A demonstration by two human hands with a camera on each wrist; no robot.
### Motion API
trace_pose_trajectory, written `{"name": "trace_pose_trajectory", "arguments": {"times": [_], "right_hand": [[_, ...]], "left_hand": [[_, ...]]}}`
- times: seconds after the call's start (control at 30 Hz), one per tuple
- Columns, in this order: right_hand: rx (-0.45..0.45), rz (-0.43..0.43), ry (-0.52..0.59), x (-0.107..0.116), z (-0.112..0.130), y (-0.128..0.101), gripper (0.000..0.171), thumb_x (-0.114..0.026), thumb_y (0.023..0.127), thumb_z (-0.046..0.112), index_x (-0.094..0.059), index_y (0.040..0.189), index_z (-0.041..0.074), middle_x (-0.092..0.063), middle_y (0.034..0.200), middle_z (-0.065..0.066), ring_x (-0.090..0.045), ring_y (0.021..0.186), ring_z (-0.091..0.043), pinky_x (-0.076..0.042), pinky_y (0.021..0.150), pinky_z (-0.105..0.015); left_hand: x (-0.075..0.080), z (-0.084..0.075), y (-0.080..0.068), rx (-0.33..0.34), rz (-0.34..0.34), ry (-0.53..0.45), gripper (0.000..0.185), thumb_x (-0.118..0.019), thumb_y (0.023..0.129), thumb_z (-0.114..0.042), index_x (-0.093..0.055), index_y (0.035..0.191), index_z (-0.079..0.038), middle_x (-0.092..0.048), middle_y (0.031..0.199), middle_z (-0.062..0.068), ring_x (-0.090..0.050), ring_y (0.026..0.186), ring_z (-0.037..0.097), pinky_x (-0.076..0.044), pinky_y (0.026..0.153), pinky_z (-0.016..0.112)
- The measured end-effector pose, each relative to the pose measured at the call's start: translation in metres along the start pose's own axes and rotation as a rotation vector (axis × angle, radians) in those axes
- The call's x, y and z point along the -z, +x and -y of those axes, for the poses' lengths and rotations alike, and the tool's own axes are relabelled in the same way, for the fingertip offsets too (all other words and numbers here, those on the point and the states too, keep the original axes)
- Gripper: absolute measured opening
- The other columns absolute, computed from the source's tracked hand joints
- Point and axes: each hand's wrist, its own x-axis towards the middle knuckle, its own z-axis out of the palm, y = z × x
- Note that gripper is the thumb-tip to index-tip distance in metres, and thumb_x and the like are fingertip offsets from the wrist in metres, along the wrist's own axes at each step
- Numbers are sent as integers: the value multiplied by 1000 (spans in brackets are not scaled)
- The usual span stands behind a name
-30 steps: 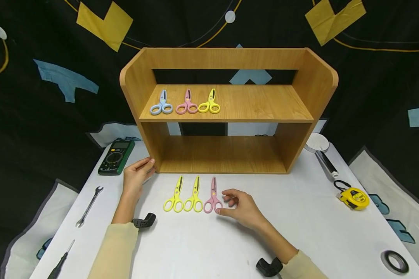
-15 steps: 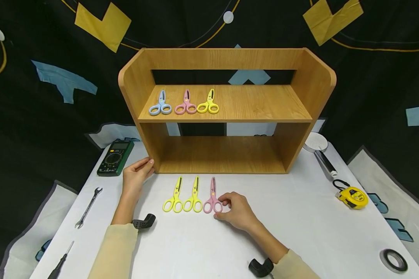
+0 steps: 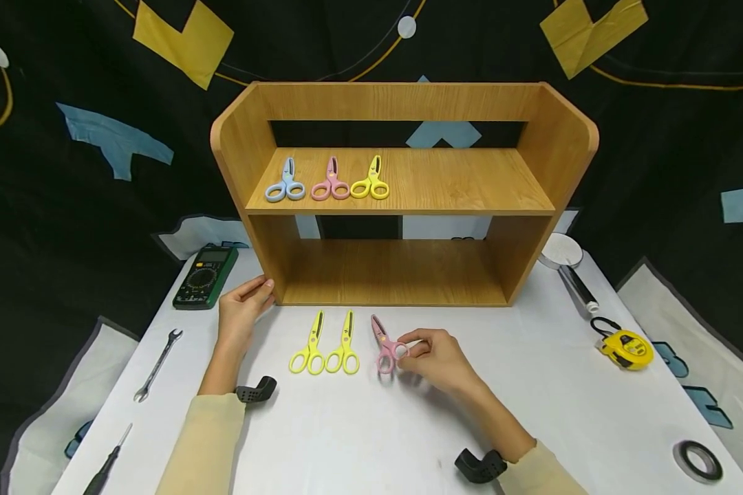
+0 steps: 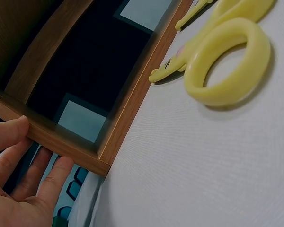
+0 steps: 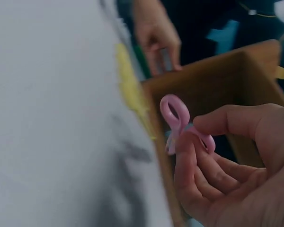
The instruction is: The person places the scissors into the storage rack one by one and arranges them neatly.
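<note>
The right hand (image 3: 436,357) pinches the pink scissors (image 3: 384,344) by one handle loop at centre frame, a shallow grip from which they could swing or drop onto the desk (image 3: 532,385). The left hand (image 3: 241,309), fingers relaxed, rests on the wooden shelf unit (image 3: 402,185) corner, holding nothing.

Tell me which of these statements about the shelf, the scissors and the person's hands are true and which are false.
1. The right hand pinches the pink scissors by a handle loop. True.
2. Three scissors lie on the top shelf. True: blue, pink and yellow.
3. The left hand holds the wrench. False: it rests against the shelf's lower left corner; the wrench lies apart on the table.
4. Two yellow scissors lie on the table in front of the shelf. True.
5. The tape measure sits on the lower shelf. False: the tape measure is on the table, right of the shelf.
</note>
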Motion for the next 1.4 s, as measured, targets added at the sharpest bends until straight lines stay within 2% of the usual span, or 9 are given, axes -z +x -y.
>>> {"name": "trace_pose_trajectory", "arguments": {"times": [0.17,0.27,0.4,0.5,0.7,0.87,1.07,1.27,1.4], "right_hand": [[35,61,141,33,32,-21,41,-77,86,4,-68,126,1,-77,93,-14,-72,84,-19,-61,77,-26],[111,43,170,55,56,-30,40,-77,88,3,-68,127,1,-76,94,-11,-71,84,-18,-62,79,-25],[227,-47,184,84,92,-36,40,-78,91,4,-67,129,1,-76,99,-8,-73,89,-18,-64,83,-25],[279,-127,173,106,120,-32,41,-78,92,7,-66,131,2,-77,104,-5,-73,91,-17,-63,82,-22],[281,-314,69,137,163,8,41,-75,95,13,-66,134,7,-74,95,7,-65,85,-13,-59,74,-15],[218,-384,-50,143,178,52,41,-71,95,15,-66,135,8,-69,94,4,-63,86,-14,-55,68,-16],[148,-367,-146,134,184,92,42,-71,94,17,-67,134,6,-71,99,-5,-64,84,-13,-51,63,-18],[111,-323,-232,126,186,104,39,-73,95,22,-68,130,5,-65,111,-9,-55,96,-17,-49,69,-23],[118,-296,-310,124,187,105,37,-73,96,24,-68,128,5,-64,117,-11,-57,106,-21,-53,76,-26]], "left_hand": [[-2,-1,0,1,2,-16,54,-79,92,-23,-63,140,-3,-69,121,1,-69,107,8,-57,102,31],[-3,-2,-1,2,-2,-22,53,-79,93,-23,-64,139,-3,-71,118,-2,-70,106,7,-57,102,31],[-2,-4,-1,1,-10,-35,53,-79,93,-21,-63,140,-2,-71,115,-4,-70,106,7,-58,101,30],[-2,-6,-1,-2,-9,-28,54,-79,93,-22,-62,141,-2,-71,119,-1,-70,109,9,-58,98,27],[-1,-6,0,23,-18,-27,54,-79,92,-22,-63,141,-5,-68,131,5,-69,113,11,-59,95,24],[-1,-4,0,36,-19,-16,54,-80,92,-24,-64,140,-6,-66,138,9,-69,113,11,-58,99,27],[0,-1,0,30,-22,-5,56,-80,91,-26,-63,141,-5,-67,136,7,-69,115,11,-58,101,28],[0,1,-1,27,-21,-17,57,-81,90,-25,-63,141,-5,-66,137,9,-69,112,10,-58,100,28],[-2,2,0,11,-16,-15,56,-80,91,-26,-63,140,-4,-64,139,12,-69,112,11,-59,98,27]]}}
